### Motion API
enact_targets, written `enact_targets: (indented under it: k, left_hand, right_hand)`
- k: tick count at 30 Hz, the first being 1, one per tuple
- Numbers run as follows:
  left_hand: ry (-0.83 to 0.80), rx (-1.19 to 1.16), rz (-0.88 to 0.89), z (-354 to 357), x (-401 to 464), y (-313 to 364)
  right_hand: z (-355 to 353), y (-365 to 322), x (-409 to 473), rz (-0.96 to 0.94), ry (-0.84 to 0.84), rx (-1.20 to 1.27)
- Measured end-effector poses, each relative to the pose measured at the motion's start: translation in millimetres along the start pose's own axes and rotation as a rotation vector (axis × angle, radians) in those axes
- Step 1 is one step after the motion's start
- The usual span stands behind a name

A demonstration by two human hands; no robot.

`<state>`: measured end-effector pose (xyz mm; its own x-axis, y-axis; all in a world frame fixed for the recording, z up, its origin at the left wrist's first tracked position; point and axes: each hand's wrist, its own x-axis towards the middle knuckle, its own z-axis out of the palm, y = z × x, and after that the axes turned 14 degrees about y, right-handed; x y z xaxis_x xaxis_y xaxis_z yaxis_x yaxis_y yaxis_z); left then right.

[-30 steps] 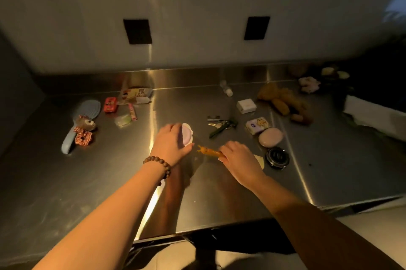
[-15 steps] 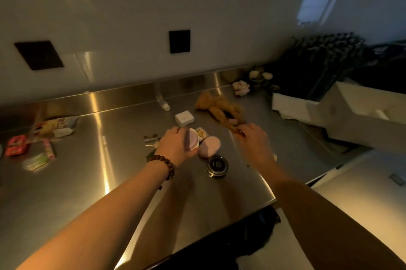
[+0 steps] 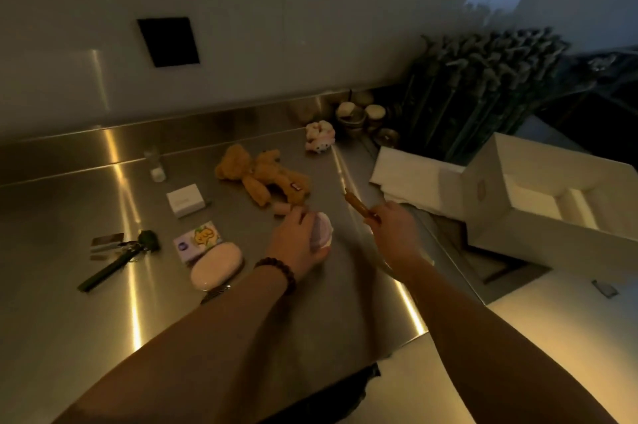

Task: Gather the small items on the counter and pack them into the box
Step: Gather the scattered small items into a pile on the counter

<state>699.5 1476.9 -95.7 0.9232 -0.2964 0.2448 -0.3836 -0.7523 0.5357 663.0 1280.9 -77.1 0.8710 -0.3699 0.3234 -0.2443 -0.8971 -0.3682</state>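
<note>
While your forearms reach over the brushed steel counter [image 3: 62,337], your left hand [image 3: 299,244], a beaded bracelet [image 3: 279,272] at its wrist, has its fingers [image 3: 297,217] wrapped round a pale, rounded disc-like case [image 3: 323,234]. Your right hand [image 3: 397,233] has its fingers closed on a thin, ridged orange stick [image 3: 359,206], tilted up over the counter's right part. Left of your hands lie a smooth pink oval case [image 3: 216,266] and a flat printed packet [image 3: 198,241]. Farther back sprawls a fuzzy brown plush bear [image 3: 262,178]. Off the right edge stands the open white cardboard box [image 3: 552,202].
</note>
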Motion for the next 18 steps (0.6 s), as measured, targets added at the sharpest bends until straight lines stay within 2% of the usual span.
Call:
enact_targets:
  k: [5, 14, 18]
  left_hand:
    - [-0.060, 0.030, 0.002, 25.8, 3.2, -1.1]
    - [-0.112, 0.029, 0.001, 33.7, 5.1, -13.9]
    - [-0.040, 0.044, 0.033, 20.5, 8.8, -20.3]
  right_hand:
    - [29.0, 14.0, 3.1, -0.010, -0.097, 0.029]
    - [49.1, 23.3, 1.0, -0.071, -0.123, -0.054]
    - [48.6, 21.7, 2.6, -0.047, -0.156, -0.057]
